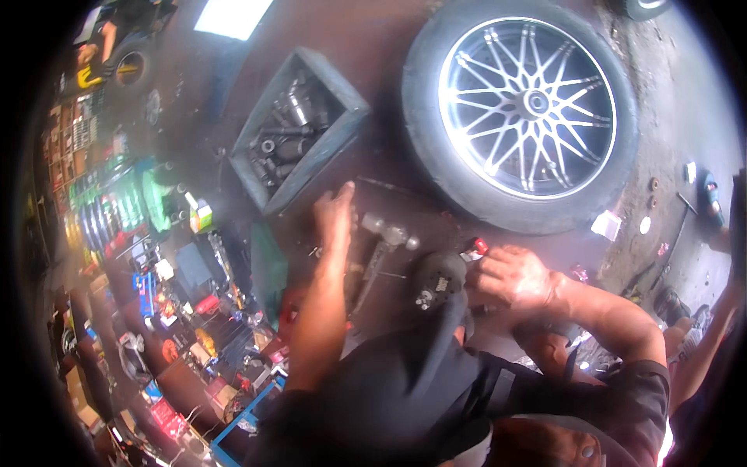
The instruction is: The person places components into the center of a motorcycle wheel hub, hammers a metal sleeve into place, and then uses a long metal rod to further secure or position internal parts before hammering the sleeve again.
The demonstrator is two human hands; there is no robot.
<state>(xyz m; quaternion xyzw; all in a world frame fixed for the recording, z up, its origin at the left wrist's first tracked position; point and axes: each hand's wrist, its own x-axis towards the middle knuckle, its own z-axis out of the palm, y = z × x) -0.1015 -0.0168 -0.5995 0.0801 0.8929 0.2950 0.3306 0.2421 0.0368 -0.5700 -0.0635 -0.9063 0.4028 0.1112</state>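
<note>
My left hand [334,212] is beside the near corner of a grey metal box [265,167], with one finger or thumb stretched out. I see nothing held in it, though its fingers are partly hidden. Several metal sockets [298,109] lie in the box. Between my hands is a ball-peen hammer [380,243]. Nearer to me is a round black tool head [440,279] with a small metal tip, perhaps a power tool. My right hand [513,276] has its fingers curled, right of that tool head and next to a small red-ended piece [476,249]. What its fingers hold is hidden.
A large tyre on a silver spoked wheel [424,101] lies flat at the far right. On the left, tools, boxes and parts cover a cluttered area [194,311]. Another person [97,58] is at the far left. A green drill-like tool [710,191] lies at the right.
</note>
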